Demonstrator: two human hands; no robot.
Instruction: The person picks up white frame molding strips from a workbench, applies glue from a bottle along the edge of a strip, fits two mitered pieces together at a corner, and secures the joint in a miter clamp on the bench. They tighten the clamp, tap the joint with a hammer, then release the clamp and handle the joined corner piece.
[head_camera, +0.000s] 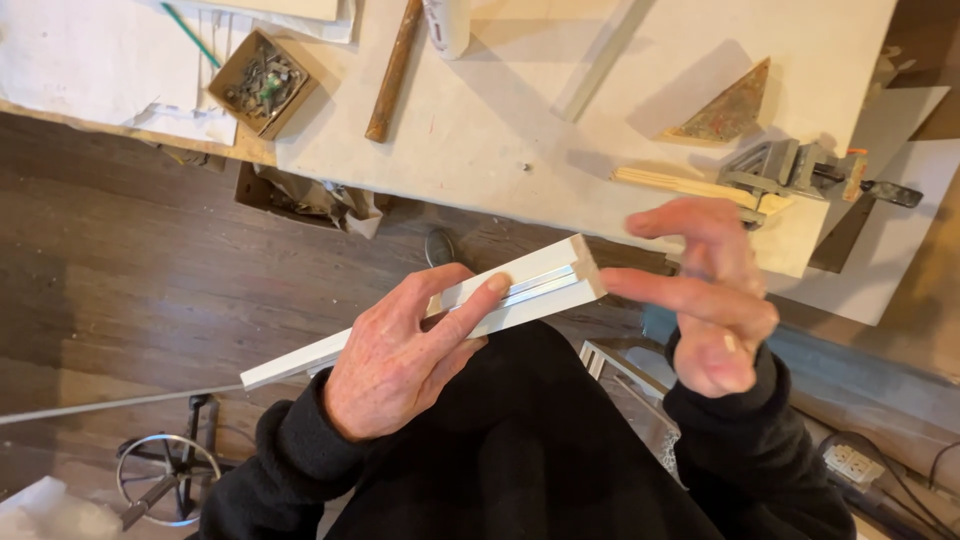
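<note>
The left hand (395, 360) gripped the white moulding strip (450, 305) over the lap, fingers wrapped round it; the right hand (705, 300) hovered open, forefinger touching the strip's cut right end, near the surface (520, 120).

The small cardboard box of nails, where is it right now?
In the head view the box of nails sits at the upper left on the white tabletop, just left of the wooden handle.

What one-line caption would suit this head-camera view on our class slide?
Left hand grips a white moulding strip while the right hand touches a fingertip to its cut end, beside a cluttered workbench.
</note>
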